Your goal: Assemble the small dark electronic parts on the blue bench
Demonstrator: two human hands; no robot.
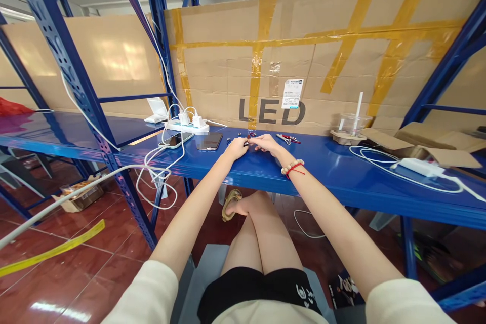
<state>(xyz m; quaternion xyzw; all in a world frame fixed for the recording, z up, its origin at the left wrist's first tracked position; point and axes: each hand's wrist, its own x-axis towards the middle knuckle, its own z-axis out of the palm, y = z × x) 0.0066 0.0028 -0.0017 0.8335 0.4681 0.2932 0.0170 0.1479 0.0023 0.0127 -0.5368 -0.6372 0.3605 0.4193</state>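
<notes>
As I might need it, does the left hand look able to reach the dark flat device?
Probably yes: the dark flat device lies near the left hand with nothing tall between, though that hand seems busy.

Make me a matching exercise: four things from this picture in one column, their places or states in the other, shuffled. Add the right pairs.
Things:
1. Power strip
2. Beaded bracelet
3. Clear cup
4. Printed label

Places or states:
A. Has a white straw standing in it
B. Stuck to the big cardboard sheet
C. Has white plugs in it
D. On the wrist of the right hand

Pairs: 1-C, 2-D, 3-A, 4-B
</notes>
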